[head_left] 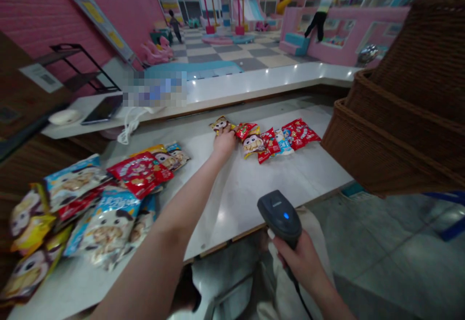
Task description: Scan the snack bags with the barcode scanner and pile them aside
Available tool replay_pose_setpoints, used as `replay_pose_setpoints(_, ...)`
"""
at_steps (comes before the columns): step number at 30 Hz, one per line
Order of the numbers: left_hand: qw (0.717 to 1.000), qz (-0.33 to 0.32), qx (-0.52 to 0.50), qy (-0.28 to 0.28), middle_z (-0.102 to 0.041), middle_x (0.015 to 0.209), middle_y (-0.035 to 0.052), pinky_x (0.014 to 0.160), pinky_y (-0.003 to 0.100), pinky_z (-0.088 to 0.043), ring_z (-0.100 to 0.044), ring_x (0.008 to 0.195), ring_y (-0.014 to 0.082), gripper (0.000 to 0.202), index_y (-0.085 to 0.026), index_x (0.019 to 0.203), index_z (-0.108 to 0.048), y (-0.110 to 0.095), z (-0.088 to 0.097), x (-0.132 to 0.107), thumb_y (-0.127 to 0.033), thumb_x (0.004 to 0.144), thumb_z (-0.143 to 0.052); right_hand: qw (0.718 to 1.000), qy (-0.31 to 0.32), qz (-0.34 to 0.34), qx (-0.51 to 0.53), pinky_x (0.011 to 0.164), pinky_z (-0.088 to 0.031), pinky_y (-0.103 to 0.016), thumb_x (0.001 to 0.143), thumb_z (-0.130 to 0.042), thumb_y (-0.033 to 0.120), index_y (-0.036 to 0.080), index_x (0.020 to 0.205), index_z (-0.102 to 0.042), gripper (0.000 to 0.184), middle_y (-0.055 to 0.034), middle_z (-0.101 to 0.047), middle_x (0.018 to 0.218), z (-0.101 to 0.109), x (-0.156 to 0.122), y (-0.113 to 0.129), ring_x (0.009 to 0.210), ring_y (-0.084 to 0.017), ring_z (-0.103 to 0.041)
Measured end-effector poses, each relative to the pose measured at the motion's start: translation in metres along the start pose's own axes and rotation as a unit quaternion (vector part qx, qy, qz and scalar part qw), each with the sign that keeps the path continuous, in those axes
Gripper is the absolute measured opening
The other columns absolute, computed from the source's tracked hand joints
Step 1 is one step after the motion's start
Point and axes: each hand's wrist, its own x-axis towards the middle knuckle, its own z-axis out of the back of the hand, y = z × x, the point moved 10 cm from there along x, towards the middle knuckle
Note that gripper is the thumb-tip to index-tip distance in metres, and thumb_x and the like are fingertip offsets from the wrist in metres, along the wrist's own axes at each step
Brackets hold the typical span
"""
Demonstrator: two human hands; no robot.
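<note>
My right hand (303, 257) is wrapped round the handle of a dark barcode scanner (279, 216) with a lit blue light, held over the counter's near edge. Its cable hangs down below. My left arm stretches across the white counter (232, 203). At its end, my left hand (225, 140) has its fingers on a small yellow-and-brown snack bag (220, 124), partly covering it. Right beside that hand, a row of red, yellow and blue snack bags (271, 143) lies overlapping. A larger pile of similar snack bags (109, 218) spreads over the counter's left side.
A large brown wicker basket (399, 106) looms at the right. Along the raised ledge (225, 89) lie a dark tablet (103, 109), a white cable (129, 123) and a round white object (65, 117). A cardboard box (32, 82) stands far left. Two people are in the play area beyond.
</note>
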Motion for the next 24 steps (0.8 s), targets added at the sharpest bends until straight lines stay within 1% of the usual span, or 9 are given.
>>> replay_pose_setpoints(2,1.000,0.010,-0.019,-0.023,-0.060,0.169,0.0189,0.126,0.064,-0.050,-0.053,0.158,0.0409,0.059,-0.020,0.162,-0.064,0.006,0.008,-0.030,-0.019,0.107,-0.041,1.000,0.009,0.018,0.008,0.043,-0.045,-0.027,0.080,-0.077,0.052,0.027,0.059,-0.056,0.039,0.0024,-0.052,0.046,-0.005,-0.007,0.010,0.044,-0.017,-0.049)
replay_pose_setpoints(4,0.998,0.002,-0.038,-0.045,-0.063,0.166,0.0181,0.126,0.065,-0.050,-0.054,0.157,0.0409,0.059,-0.021,0.159,-0.067,0.005,0.015,-0.063,-0.018,0.105,-0.044,0.999,0.016,0.026,0.015,0.044,-0.044,-0.026,0.081,-0.077,0.049,0.027,0.059,-0.055,0.038,0.0023,-0.052,0.046,-0.010,-0.016,0.016,0.045,-0.016,-0.048)
replay_pose_setpoints(8,0.995,-0.016,-0.072,-0.068,-0.066,0.164,0.0118,0.130,0.061,-0.049,-0.053,0.159,0.0388,0.057,-0.029,0.157,-0.069,-0.013,0.023,-0.133,-0.019,0.103,-0.051,0.998,0.030,0.033,0.033,0.044,-0.043,-0.026,0.081,-0.078,0.051,0.026,0.061,-0.059,0.037,0.0022,-0.053,0.046,-0.017,-0.035,0.022,0.046,-0.017,-0.049)
replay_pose_setpoints(10,0.994,-0.021,-0.085,-0.060,-0.063,0.167,0.0110,0.132,0.060,-0.047,-0.051,0.161,0.0386,0.061,-0.030,0.160,-0.066,-0.023,0.024,-0.163,-0.018,0.102,-0.055,0.998,0.043,0.029,0.038,0.043,-0.042,-0.026,0.081,-0.079,0.051,0.027,0.061,-0.059,0.037,0.0026,-0.053,0.045,-0.020,-0.044,0.022,0.044,-0.016,-0.047)
replay_pose_setpoints(12,0.993,-0.034,-0.104,-0.053,-0.061,0.169,0.0114,0.135,0.059,-0.044,-0.049,0.164,0.0377,0.065,-0.028,0.164,-0.062,-0.032,0.026,-0.187,-0.017,0.100,-0.058,0.998,0.051,0.026,0.040,0.044,-0.042,-0.026,0.081,-0.078,0.049,0.027,0.061,-0.058,0.036,0.0031,-0.052,0.045,-0.023,-0.053,0.022,0.042,-0.015,-0.047)
replay_pose_setpoints(14,0.989,-0.046,-0.132,-0.051,-0.057,0.173,0.0126,0.138,0.058,-0.040,-0.048,0.165,0.0363,0.070,-0.026,0.166,-0.059,-0.035,0.030,-0.205,-0.015,0.097,-0.062,0.997,0.053,0.031,0.039,0.044,-0.042,-0.027,0.081,-0.077,0.045,0.028,0.060,-0.056,0.034,0.0040,-0.051,0.044,-0.023,-0.062,0.024,0.041,-0.015,-0.046)
replay_pose_setpoints(18,0.977,-0.047,-0.204,-0.045,-0.047,0.180,0.0141,0.138,0.054,-0.041,-0.052,0.163,0.0348,0.078,-0.021,0.168,-0.055,-0.025,0.035,-0.228,-0.011,0.092,-0.065,0.996,0.060,0.053,0.039,0.046,-0.043,-0.027,0.082,-0.073,0.041,0.028,0.061,-0.055,0.031,0.0045,-0.052,0.044,-0.026,-0.075,0.031,0.040,-0.015,-0.046)
replay_pose_setpoints(21,0.968,-0.053,-0.240,-0.058,-0.054,0.175,0.0129,0.137,0.055,-0.043,-0.057,0.159,0.0334,0.068,-0.022,0.162,-0.062,-0.017,0.039,-0.237,-0.009,0.095,-0.058,0.995,0.064,0.063,0.037,0.046,-0.043,-0.027,0.082,-0.073,0.041,0.028,0.061,-0.056,0.030,0.0043,-0.053,0.045,-0.029,-0.083,0.036,0.041,-0.015,-0.047)
replay_pose_setpoints(24,0.962,-0.042,-0.255,-0.092,-0.066,0.163,0.0163,0.133,0.058,-0.048,-0.065,0.150,0.0348,0.050,-0.020,0.146,-0.075,-0.007,0.044,-0.242,-0.014,0.100,-0.056,0.995,0.068,0.072,0.030,0.046,-0.043,-0.026,0.082,-0.073,0.039,0.028,0.061,-0.056,0.030,0.0043,-0.052,0.044,-0.032,-0.088,0.038,0.043,-0.016,-0.049)
